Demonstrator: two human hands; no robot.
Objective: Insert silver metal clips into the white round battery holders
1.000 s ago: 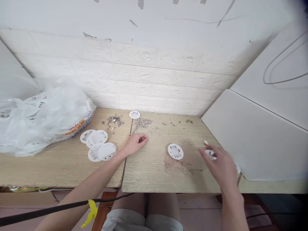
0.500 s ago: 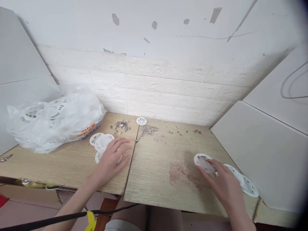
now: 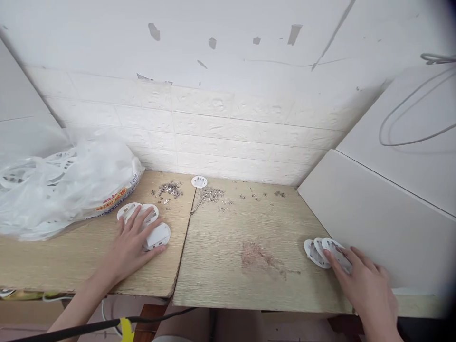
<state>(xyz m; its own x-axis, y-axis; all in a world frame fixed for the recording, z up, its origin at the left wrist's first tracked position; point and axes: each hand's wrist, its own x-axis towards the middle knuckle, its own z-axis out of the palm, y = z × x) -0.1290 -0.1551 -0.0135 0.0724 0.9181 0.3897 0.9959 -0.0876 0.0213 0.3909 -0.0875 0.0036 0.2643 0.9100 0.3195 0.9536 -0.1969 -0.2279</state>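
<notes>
Head: by the bag (image 3: 81, 183), left hand (image 3: 128, 246) spreads on discs (image 3: 160, 232); far from it, right hand (image 3: 368, 282) pinches one disc (image 3: 332, 245) — squeeze softly.

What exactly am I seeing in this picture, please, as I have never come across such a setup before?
There is no machine here: a person works with two bare hands, and a camera worn on the head looks forward and down at them. On the wood-patterned table lie small metal pieces, a thin metal tool and a lone white disc near the wall. A plastic bag sits at the left. The left hand is spread over some overlapping discs. The right hand touches one of another overlapping group; how firmly it grips is hard to tell.
</notes>
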